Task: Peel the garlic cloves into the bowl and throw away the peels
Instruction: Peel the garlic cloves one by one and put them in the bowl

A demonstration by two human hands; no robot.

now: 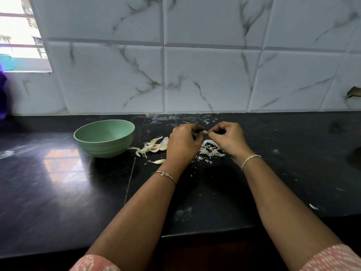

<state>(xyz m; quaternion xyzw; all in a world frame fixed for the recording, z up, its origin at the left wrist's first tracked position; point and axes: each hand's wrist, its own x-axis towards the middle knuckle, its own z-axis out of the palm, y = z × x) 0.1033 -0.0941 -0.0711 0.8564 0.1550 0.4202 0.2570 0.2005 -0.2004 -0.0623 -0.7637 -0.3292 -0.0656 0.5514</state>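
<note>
On the dark desk (pixel 58 182) the green bowl (pixel 105 148) stands at the left, and no clove shows in the part of its inside that is visible. Just right of it lies a loose heap of unpeeled cloves (pixel 154 146), with a single clove (pixel 160 161) nearer. The left hand (pixel 183 141) has its fingers curled round one garlic clove (pixel 205 132), held above the desk between the two hands. Below lies a heap of peels (pixel 211 150). The right hand (pixel 228 137) pinches the clove's right end with thumb and fingertips. The clove is small, light and firm, and likely slick once bare, so a steady pinch round its body suits it. The skin is thin and brittle, and tears best from the tip. A stray peel scrap (pixel 314 206) lies near the desk's edge, far right.
</note>
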